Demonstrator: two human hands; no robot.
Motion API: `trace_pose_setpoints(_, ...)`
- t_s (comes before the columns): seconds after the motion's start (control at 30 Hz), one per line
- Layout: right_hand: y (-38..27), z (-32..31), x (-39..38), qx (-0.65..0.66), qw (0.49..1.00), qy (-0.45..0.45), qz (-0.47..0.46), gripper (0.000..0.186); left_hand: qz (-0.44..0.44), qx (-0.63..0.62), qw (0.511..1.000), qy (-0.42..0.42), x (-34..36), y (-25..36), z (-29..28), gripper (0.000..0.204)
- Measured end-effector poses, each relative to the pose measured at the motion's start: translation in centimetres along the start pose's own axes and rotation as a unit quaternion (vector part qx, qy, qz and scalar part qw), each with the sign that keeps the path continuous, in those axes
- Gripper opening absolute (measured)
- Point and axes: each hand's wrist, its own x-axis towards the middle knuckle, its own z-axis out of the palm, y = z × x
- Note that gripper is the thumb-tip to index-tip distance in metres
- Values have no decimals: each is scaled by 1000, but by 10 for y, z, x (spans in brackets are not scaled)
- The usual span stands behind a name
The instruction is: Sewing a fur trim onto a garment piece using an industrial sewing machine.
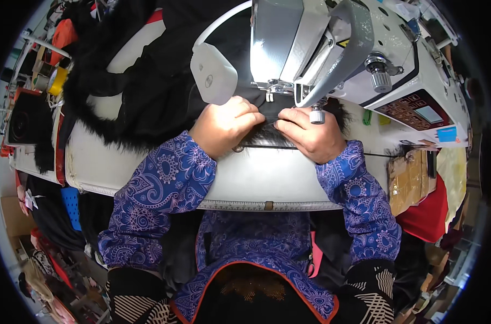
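A black garment with fur trim (126, 81) lies under the head of a white sewing machine (278, 43), spread toward the back left. Just left of the presser foot (269, 94), my left hand (229, 127) has curled fingers pressed on the black fabric at its fur edge. My right hand (309, 135) pinches the same edge right of the foot, partly behind a knurled knob (316, 114). Both fingertips are close together, a little in front of the foot. A white lamp housing (213, 73) hangs over my left hand; the exact fold between my fingers is too small to tell.
The machine's control panel (413, 110) is at right, above a taped tan package (410, 183) and red cloth (421, 218). A black speaker-like box (25, 119) and yellow tape roll (56, 82) stand left. The white table's front edge (240, 204) carries a measuring tape.
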Motion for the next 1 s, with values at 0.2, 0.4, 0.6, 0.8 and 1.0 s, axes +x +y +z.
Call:
trace_pose_setpoints(0.2, 0, 0, -1, 21, 997, -15, 67, 20, -26, 31, 999, 6, 5, 6, -1, 26)
trace_pose_setpoints(0.4, -1, 2, -3, 16, 993, -8, 121, 19, -90, 9, 996, 17, 3, 8, 0, 17)
trace_pose_setpoints(0.6, -2, 3, -1, 32, 992, -21, 124, 18, -70, 22, 997, 37, 3, 6, -3, 19)
trace_pose_setpoints(0.8, 0, 7, -4, 7, 985, -62, 161, 16, -43, 38, 998, -17, 6, 10, -3, 18)
trace_pose_setpoints(1.0, 1, 10, -4, -8, 988, -24, 154, 20, -64, 51, 997, -10, 7, 9, 1, 21)
